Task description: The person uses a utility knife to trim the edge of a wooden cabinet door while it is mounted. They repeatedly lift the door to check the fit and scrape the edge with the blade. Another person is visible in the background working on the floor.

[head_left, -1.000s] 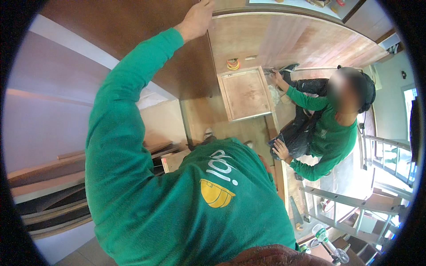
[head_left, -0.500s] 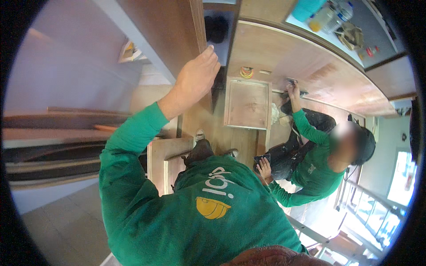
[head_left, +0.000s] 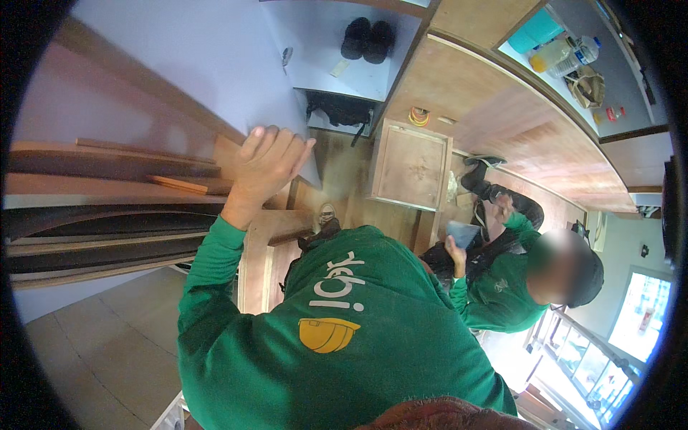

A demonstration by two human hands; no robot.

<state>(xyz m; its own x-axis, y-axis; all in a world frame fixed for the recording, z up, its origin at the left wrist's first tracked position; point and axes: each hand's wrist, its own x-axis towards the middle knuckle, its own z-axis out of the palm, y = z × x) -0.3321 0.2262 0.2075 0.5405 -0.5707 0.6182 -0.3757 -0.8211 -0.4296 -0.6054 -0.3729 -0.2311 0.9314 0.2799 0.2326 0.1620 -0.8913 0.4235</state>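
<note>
Head view: left hand (head_left: 272,161) grips the edge of the open cabinet door (head_left: 208,64), apparently positioning it; right hand is out of sight. Next move calls for steady control

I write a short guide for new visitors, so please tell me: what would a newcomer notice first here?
Probably the yellow helmet print on the wearer's green shirt, low in the centre. Then the left hand at the edge of a pale cabinet door, left of centre. A co-worker, also in green, is at the right.
</note>
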